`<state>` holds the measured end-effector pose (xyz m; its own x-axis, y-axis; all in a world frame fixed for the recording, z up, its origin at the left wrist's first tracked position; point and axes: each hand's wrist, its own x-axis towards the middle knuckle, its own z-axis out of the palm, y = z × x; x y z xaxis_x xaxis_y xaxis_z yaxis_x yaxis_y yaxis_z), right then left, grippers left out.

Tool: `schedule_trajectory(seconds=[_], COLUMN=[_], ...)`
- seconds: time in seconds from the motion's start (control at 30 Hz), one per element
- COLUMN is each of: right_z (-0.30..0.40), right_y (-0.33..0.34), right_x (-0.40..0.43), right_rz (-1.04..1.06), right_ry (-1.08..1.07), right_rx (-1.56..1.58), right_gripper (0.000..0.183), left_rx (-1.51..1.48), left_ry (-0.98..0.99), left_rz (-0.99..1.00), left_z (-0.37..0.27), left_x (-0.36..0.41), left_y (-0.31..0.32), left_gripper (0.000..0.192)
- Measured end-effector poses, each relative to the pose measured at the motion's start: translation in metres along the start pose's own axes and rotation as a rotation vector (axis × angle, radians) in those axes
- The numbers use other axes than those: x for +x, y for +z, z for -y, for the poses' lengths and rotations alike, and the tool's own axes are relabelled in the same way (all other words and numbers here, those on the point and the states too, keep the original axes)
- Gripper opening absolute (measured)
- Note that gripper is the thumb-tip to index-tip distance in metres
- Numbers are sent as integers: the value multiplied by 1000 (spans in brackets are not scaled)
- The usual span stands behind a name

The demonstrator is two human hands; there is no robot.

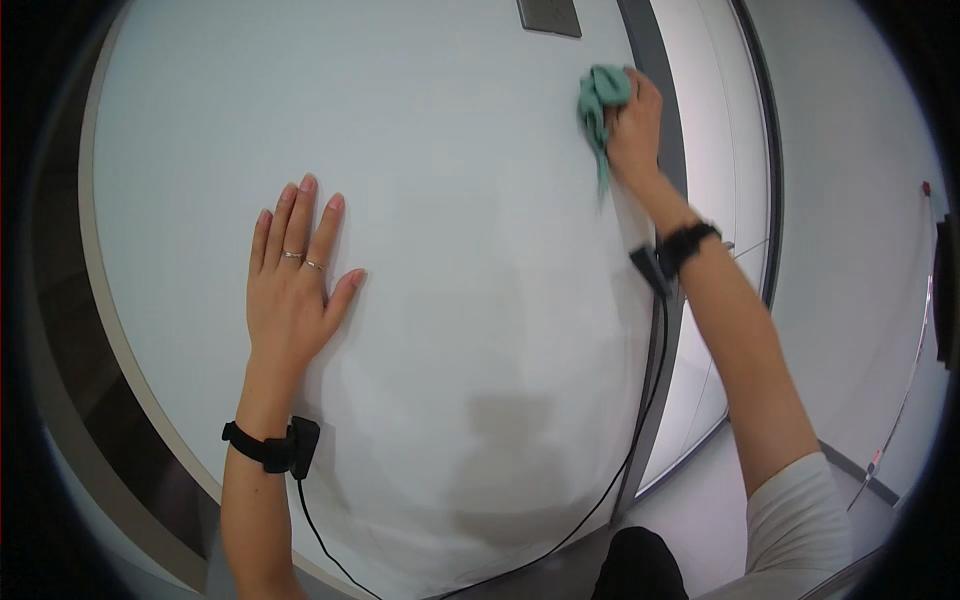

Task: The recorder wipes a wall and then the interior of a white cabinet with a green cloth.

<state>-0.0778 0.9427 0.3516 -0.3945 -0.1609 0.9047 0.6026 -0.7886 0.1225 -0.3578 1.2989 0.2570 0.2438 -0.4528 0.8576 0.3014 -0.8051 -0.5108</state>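
Observation:
My left hand lies flat against a smooth white wall panel, fingers spread and holding nothing. Two of its fingers wear thin rings. At the panel's right side, my right hand grips a crumpled green cloth, and a loose end of the cloth hangs down below. The cloth is against or very close to the panel, near a dark grey frame strip. Some fingertips of the right hand are hidden by the cloth.
A grey wall plate sits at the top. Black wrist devices trail a thin cable across the panel's lower part. Beyond the frame are a bright white panel and another wall with a thin pole leaning by it.

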Motion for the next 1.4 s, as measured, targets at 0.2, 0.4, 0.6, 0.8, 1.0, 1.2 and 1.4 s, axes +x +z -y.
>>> schedule_trajectory(seconds=[0.2, 0.4, 0.6, 0.8, 1.0, 1.2, 1.4], right_z=[8, 58, 79, 171, 189, 204, 254], right_y=[-8, -49, 2, -37, -43, 1, -59], right_x=[-3, -82, 32, -68, -84, 29, -144], right_rz=[-49, 57, -117, 99, 300, -42, 272], right_ry=[44, 100, -43, -174, -667, -99, -476], right_rx=[3, 60, 25, 170, 347, 154, 332], right_gripper=[35, 43, 34, 41, 55, 38, 48], left_rx=[-59, -96, -131, -130, -105, -112, -69], left_ry=[-14, -6, 15, 6, 38, 30, -24], left_rz=[18, -20, -48, -54, -68, -103, -85], left_z=[-2, 2, -6, 2, 5, 2, 3], left_x=[2, -3, 1, -7, -11, -5, -5], left_y=[-6, -7, -2, -3, 9, 11, 17], left_gripper=[68, 69, 68, 66, 60, 60, 60])
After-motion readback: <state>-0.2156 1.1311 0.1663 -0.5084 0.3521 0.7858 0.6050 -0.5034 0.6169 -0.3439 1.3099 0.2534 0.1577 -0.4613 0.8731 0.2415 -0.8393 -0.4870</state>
